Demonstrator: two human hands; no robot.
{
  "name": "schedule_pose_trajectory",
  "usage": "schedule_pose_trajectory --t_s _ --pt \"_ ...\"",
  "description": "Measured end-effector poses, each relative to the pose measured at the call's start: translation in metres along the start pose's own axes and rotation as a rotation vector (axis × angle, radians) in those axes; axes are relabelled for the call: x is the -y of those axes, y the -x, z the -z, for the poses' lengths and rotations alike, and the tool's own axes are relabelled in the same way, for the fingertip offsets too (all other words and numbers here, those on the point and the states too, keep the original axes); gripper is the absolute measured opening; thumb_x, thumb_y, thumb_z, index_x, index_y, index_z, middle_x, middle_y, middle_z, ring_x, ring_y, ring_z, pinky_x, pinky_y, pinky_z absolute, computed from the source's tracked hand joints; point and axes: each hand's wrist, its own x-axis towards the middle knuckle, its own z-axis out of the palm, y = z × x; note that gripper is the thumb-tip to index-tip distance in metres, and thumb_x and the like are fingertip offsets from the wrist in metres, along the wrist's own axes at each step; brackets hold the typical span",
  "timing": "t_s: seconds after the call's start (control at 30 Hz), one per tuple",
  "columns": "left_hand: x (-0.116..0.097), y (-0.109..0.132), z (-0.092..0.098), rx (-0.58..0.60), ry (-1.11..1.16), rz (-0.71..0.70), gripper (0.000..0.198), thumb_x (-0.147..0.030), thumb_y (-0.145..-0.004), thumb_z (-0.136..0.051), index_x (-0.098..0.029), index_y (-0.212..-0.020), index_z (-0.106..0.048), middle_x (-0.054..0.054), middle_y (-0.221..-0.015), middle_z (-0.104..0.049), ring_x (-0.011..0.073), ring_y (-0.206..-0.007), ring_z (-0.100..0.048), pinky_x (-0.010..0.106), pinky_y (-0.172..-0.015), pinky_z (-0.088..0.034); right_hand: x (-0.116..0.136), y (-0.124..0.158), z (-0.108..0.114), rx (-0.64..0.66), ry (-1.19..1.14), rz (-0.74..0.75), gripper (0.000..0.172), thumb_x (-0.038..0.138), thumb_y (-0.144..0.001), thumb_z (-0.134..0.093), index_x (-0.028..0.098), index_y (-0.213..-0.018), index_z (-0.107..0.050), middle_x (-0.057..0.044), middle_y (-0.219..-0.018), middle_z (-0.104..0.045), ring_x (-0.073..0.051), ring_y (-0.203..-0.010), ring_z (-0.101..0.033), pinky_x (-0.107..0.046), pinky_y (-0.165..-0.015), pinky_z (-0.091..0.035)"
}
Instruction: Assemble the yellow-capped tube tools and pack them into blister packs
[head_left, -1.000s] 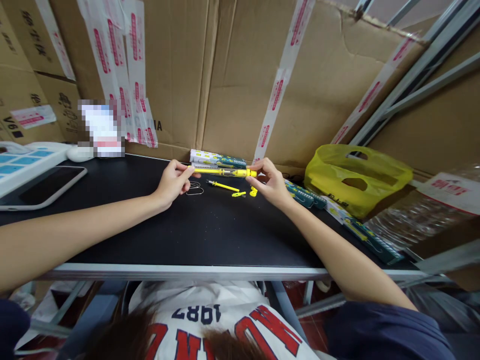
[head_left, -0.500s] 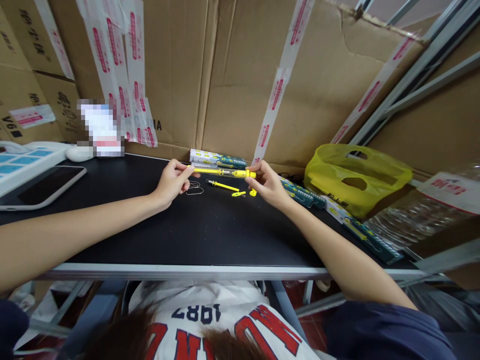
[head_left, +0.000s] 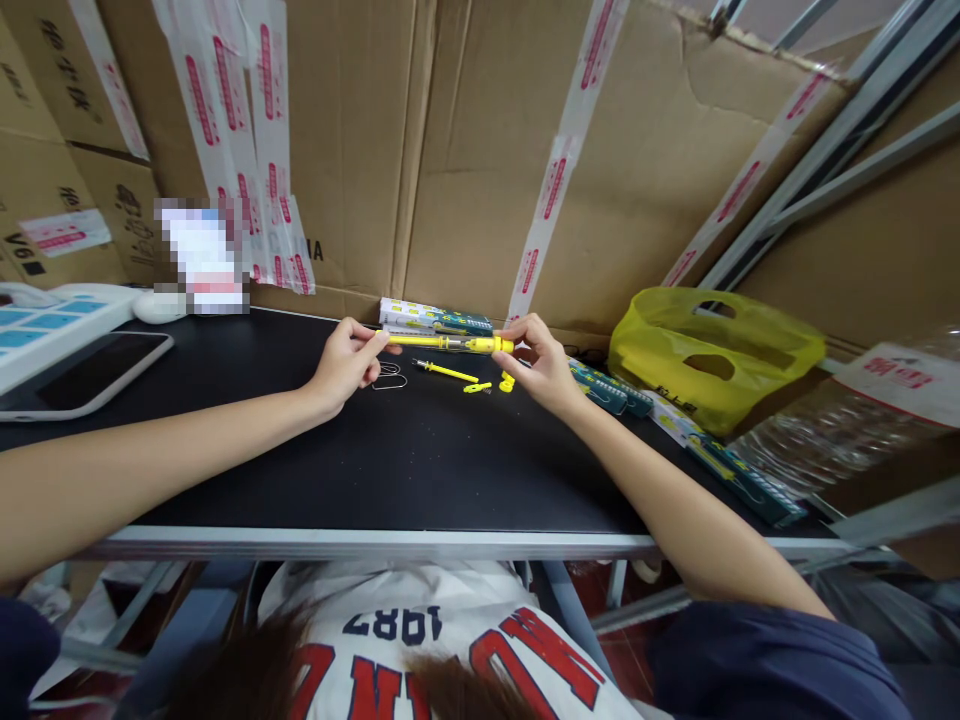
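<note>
A slim yellow pen-like tool [head_left: 421, 341], with a metal section near its middle, is held level just above the black table. Its left end is pinched between the thumb and fingers of my left hand [head_left: 349, 362]. At the thicker right end, the fingers of my right hand [head_left: 545, 368] are bent round the yellow cap, the thumb lower and a little back from it. Below the tool lie a second yellow pen-like piece [head_left: 448, 371] with a metal tip, a small yellow part [head_left: 477, 387] beside a tiny spring, and a yellow ring-like part [head_left: 507, 383]. A bent metal wire [head_left: 390, 377] rests near my left fingers.
Printed tool packages [head_left: 435, 316] lie at the back, with further packages [head_left: 739, 470] along the right. A yellow plastic bag [head_left: 652, 335] and clear plastic wrap [head_left: 817, 435] are at the right. A phone [head_left: 90, 375] lies left, before tall cardboard [head_left: 480, 180].
My right hand has shifted slightly right and up, its thumb sliding back from the cap. My left hand and the tool stay almost where they were.
</note>
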Motion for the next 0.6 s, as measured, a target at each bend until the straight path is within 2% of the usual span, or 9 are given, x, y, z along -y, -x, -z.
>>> schedule_pose_trajectory --t_s 0.1,0.23,0.6 --pt "0.0006 -0.0005 0.0002 0.000 -0.009 0.005 0.021 -0.027 -0.087 -0.055 -0.021 -0.081 -0.035 0.003 -0.078 -0.070 0.0022 -0.037 -0.043 0.015 -0.033 -0.026 0.0013 0.0004 -0.0014 0.033 -0.019 -0.014 0.032 0.049 -0.080 -0.067 0.024 -0.094 -0.054 -0.004 -0.094 -0.051 -0.016 -0.085 -0.053 -0.028 -0.069 -0.051" --pt "0.0017 -0.0016 0.0006 -0.006 0.005 0.002 0.021 -0.026 -0.087 -0.055 -0.021 -0.081 -0.035 0.003 -0.077 -0.070 0.0026 -0.037 -0.043 0.016 -0.033 -0.026 -0.0003 0.0014 -0.0021 0.063 -0.023 -0.041 0.033 0.051 -0.080 -0.066 0.024 -0.094 -0.052 -0.003 -0.089 -0.053 -0.016 -0.079 -0.053 -0.031 -0.071 -0.050" --pt "0.0011 -0.0009 0.0006 0.004 0.020 0.008 0.020 -0.024 -0.087 -0.055 -0.021 -0.081 -0.036 0.002 -0.073 -0.068 0.0028 -0.038 -0.043 0.015 -0.032 -0.027 -0.0056 0.0028 -0.0023 0.129 -0.123 -0.122 0.036 0.053 -0.080 -0.066 0.024 -0.093 -0.049 0.000 -0.079 -0.053 -0.012 -0.060 -0.050 -0.028 -0.057 -0.048"
